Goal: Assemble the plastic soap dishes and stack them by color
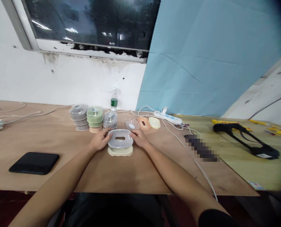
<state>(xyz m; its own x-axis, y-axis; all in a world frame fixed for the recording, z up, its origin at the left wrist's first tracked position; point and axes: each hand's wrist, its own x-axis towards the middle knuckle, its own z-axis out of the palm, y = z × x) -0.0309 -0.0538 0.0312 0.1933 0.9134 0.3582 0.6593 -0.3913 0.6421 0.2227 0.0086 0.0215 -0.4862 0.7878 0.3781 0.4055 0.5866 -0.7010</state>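
A grey translucent lid (120,140) with a slot in its middle sits on top of a cream container (120,151) near the table's middle. My left hand (100,140) grips the lid's left edge, fingers curled round it. On the lid's right edge rests my right hand (139,138), its fingers closed on the rim. Both hands hold the lid from opposite sides.
Behind stand stacked lidded containers: grey (79,116), green (94,118), grey (110,119). A clear lid (131,124), orange piece (144,123) and cream piece (154,122) lie nearby. A water bottle (114,100), power strip (167,117), black pad (34,162) and black tool (247,140) are also on the table.
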